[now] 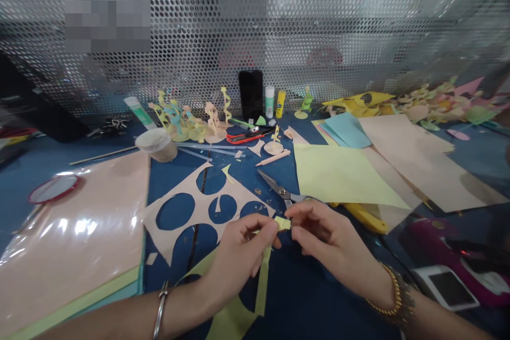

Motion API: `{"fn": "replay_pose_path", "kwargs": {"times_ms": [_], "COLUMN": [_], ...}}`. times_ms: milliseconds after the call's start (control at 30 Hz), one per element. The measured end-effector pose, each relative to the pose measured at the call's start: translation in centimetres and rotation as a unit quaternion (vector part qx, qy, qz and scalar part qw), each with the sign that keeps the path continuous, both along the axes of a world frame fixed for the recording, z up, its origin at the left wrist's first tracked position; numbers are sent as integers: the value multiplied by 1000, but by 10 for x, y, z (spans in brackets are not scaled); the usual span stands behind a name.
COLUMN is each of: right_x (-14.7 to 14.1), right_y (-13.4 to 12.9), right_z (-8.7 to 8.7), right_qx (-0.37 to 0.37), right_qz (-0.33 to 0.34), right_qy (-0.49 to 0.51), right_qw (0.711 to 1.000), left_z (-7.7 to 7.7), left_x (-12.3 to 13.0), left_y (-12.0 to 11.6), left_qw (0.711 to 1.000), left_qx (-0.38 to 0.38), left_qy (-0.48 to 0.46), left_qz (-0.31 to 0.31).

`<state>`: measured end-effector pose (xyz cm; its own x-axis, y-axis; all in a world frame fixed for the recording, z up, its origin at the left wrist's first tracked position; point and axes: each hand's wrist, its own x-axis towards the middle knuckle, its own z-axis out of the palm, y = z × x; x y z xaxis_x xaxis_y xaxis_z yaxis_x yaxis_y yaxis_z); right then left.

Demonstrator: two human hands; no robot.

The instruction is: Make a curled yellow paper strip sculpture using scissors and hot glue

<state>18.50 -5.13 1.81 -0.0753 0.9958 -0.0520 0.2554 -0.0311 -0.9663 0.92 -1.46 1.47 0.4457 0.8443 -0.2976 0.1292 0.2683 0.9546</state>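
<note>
My left hand (239, 255) and my right hand (329, 236) meet low in the middle of the blue mat (255, 170). Their fingertips pinch a small pale green paper piece (282, 223). A longer pale green paper strip (263, 287) hangs down below my left hand and joins a cut green sheet on the mat. Just beyond my right hand lie steel scissors (277, 187), their handles partly hidden behind my fingers. A peach paper sheet with round holes cut out (187, 196) lies left of my hands, and a pale yellow sheet (342, 178) lies to the right.
Small paper sculptures (183, 122) stand at the back, near an upright black phone (251, 94), glue sticks (270, 101) and a red cutter (247, 137). Perforated metal (255, 21) rises behind. Plastic-covered sheets (71, 234) lie left; a white phone (446, 287) lies lower right.
</note>
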Motion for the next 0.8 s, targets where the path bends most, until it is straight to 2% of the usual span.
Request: {"fn": "replay_pose_path", "kwargs": {"times_ms": [133,200,433,533,633,800], "right_x": [0,0,2,2,2,1], "right_y": [1,2,4,5,5,6], "right_z": [2,3,2,0,-1,1], "right_qx": [86,102,19,-42,-55,-66], "right_qz": [16,20,1,-10,-12,-19], "right_qy": [-48,-55,-7,30,41,29], "right_qw": [995,993,1000,999,998,997], "left_z": [-1,-3,-3,-2,-4,-6], "left_x": [0,0,-3,-5,-5,-1], "left_y": [1,1,-1,-2,-1,-1], "left_qw": [1000,1000,995,997,995,998], "left_qx": [-10,-8,-15,-11,-4,-21], "left_qy": [0,1,20,-35,-95,-47], "left_qz": [-15,-24,-98,-66,-37,-30]}}
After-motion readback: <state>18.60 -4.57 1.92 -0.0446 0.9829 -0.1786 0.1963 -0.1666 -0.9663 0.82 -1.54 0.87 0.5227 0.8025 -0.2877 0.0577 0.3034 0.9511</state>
